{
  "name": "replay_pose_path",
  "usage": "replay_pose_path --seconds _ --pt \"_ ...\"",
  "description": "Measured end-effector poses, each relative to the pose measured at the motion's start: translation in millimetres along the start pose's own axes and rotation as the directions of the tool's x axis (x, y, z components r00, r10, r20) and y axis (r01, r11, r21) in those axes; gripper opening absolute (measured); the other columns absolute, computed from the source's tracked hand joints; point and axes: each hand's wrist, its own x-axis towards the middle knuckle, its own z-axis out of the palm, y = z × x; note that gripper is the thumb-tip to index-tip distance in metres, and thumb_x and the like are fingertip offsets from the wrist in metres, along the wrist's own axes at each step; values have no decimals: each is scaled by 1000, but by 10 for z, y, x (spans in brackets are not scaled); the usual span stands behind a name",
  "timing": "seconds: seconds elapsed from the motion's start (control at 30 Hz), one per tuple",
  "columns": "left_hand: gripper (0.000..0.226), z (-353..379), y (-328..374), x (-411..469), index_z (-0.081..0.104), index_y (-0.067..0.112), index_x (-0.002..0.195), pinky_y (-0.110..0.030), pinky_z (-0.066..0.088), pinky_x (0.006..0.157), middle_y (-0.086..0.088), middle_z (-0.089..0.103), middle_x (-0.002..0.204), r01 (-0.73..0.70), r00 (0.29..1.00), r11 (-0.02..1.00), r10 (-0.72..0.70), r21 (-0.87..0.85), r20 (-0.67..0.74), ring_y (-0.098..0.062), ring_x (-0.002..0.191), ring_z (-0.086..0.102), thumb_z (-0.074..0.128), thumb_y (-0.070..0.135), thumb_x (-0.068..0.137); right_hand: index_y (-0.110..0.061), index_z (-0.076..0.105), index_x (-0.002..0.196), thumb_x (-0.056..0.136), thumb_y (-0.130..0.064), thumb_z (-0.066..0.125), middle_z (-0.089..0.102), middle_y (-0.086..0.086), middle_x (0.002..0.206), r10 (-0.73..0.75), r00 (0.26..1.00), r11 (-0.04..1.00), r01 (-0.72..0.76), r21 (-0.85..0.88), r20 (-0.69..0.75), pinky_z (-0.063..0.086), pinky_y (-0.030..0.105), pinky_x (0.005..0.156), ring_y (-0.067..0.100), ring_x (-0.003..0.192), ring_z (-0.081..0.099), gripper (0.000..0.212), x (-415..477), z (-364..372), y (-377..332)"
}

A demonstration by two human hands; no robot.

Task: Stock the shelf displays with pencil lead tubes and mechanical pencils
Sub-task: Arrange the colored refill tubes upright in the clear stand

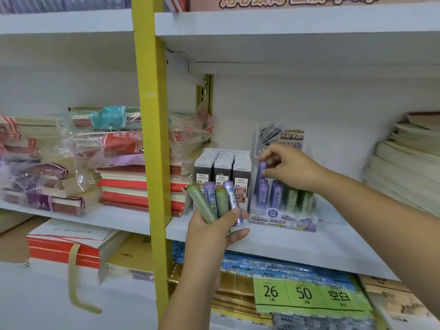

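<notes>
Left hand grips four smooth cylindrical tubes; right hand pinches a purple tube above the display box at the shelf front edge.

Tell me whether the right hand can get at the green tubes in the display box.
Probably yes: the right hand hovers just above the open-topped display box and nothing covers the green tubes. It pinches a purple tube, though, and must set that down first.
</notes>
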Motion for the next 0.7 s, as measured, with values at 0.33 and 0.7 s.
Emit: replay_pose_path --seconds 0.33,0.7 --pt "31 -33 -51 41 65 18 107 -26 60 61 -7 78 95 13 999 1000 -12 11 -34 -25 83 77 77 5 82 -29 57 89 84 -1 69 62 1 92 -29 1000 999 29 16 -9 47 19 70 13 82 59 31 -22 34 89" --pt "29 -12 -54 19 67 17 106 -27 60 64 -6 78 95 22 999 997 -19 73 -31 -24 80 77 78 7 82 -28 72 81 89 -28 68 62 -24 71 32 997 986 -19 -166 73 35 9 53 -11 58 55 9 24 42 92"
